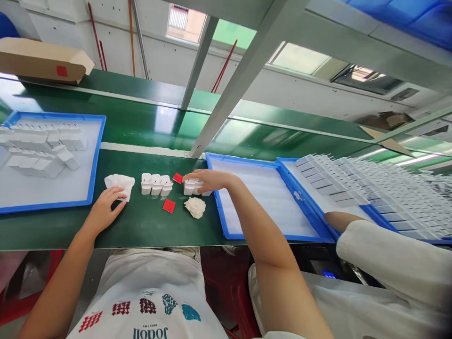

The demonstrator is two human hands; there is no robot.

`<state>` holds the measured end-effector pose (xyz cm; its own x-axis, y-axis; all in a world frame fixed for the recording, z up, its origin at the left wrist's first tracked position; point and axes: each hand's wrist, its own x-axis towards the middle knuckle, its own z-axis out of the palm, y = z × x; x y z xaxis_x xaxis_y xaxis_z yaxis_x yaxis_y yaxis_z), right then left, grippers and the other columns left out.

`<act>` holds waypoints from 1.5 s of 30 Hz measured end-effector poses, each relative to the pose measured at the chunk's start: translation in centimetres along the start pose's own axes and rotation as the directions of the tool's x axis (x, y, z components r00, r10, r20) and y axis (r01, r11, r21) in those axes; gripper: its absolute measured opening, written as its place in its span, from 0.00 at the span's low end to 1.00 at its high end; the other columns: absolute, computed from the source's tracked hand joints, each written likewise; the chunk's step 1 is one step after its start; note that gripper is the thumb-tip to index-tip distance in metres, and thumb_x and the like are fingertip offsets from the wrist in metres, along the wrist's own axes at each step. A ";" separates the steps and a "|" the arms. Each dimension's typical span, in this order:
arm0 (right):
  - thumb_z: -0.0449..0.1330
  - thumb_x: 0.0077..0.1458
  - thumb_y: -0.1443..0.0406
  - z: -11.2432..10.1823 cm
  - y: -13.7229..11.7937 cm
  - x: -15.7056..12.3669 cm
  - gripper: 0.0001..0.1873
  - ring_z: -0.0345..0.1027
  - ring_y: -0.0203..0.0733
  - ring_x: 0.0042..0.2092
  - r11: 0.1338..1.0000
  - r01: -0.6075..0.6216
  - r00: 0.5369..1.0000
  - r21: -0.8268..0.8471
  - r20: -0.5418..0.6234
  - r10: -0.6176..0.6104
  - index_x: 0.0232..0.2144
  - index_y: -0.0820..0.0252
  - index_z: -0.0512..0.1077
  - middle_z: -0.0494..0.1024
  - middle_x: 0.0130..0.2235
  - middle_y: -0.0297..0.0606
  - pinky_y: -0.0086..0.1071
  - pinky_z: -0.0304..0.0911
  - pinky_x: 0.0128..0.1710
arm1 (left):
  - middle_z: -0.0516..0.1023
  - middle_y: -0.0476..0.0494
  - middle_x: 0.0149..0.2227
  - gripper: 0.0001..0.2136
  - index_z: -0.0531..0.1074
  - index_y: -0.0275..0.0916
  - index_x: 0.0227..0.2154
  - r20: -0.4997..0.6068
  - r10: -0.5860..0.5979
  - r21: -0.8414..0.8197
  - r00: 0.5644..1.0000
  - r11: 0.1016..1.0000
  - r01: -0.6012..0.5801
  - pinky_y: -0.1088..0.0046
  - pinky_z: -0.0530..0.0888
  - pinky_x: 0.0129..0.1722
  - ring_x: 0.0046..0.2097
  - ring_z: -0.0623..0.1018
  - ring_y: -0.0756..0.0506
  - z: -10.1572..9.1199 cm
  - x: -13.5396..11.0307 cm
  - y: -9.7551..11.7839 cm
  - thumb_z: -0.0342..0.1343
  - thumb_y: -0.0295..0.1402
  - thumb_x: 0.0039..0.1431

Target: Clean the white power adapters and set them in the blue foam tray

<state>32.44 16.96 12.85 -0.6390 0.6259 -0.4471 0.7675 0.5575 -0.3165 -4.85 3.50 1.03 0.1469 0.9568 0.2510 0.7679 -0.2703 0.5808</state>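
Our right hand (209, 180) over white blocks (189, 188)
Row runs sideways beneath; left hand (103, 210) touches cloth (118, 182), we can't tell either grip

The bench (141, 226) was green, the trays (97, 162) blue-rimmed and white inside. The cloth (120, 181) and blocks (156, 184) were white, the squares (168, 205) red, the wad (195, 207) cream. The white shirt (141, 278) bore patterned patches in red, maroon and teal.
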 end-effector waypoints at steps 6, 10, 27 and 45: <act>0.63 0.55 0.64 1.9 -0.2 2.2 0.36 0.69 0.53 0.58 0.982 0.155 0.978 0.104 -0.155 -0.138 0.65 0.47 0.62 0.72 0.60 0.42 0.47 0.67 0.57 | 0.79 0.38 0.54 0.13 0.77 0.41 0.40 -0.072 0.009 0.009 0.997 1.000 -0.008 0.52 0.68 0.63 0.61 0.72 0.36 -0.1 0.2 0.7 0.50 0.41 0.66; 0.62 0.60 0.53 2.5 -1.1 0.3 0.39 0.60 0.55 0.67 0.965 0.178 0.910 0.193 -0.405 -0.087 0.69 0.47 0.55 0.63 0.68 0.42 0.51 0.61 0.64 | 0.78 0.40 0.56 0.14 0.75 0.41 0.46 -0.119 -0.016 -0.045 0.993 0.999 0.010 0.54 0.69 0.63 0.61 0.73 0.38 -1.1 0.3 2.4 0.53 0.42 0.65; 0.57 0.64 0.70 15.9 -9.0 -6.1 0.18 0.75 0.42 0.50 0.828 0.433 0.610 0.357 -0.792 0.023 0.55 0.50 0.72 0.79 0.50 0.41 0.39 0.75 0.51 | 0.77 0.38 0.49 0.22 0.74 0.38 0.49 0.127 0.007 0.324 0.992 0.945 -0.048 0.65 0.78 0.39 0.46 0.80 0.38 -1.1 3.7 8.7 0.63 0.47 0.57; 0.63 0.61 0.67 17.2 -16.0 -1.8 0.07 0.78 0.45 0.44 0.723 0.521 0.405 0.455 -0.877 0.260 0.40 0.50 0.76 0.82 0.43 0.39 0.43 0.76 0.43 | 0.81 0.52 0.29 0.18 0.76 0.42 0.46 0.125 -0.341 -0.183 0.932 0.915 0.359 0.77 0.72 0.24 0.23 0.74 0.51 1.2 -4.5 12.5 0.62 0.45 0.56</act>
<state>22.17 -2.52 4.32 -0.1046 0.8765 0.4699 0.2451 0.4806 -0.8420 4.85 -4.12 6.27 -0.0469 0.9971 -0.0607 0.6411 0.0766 0.7636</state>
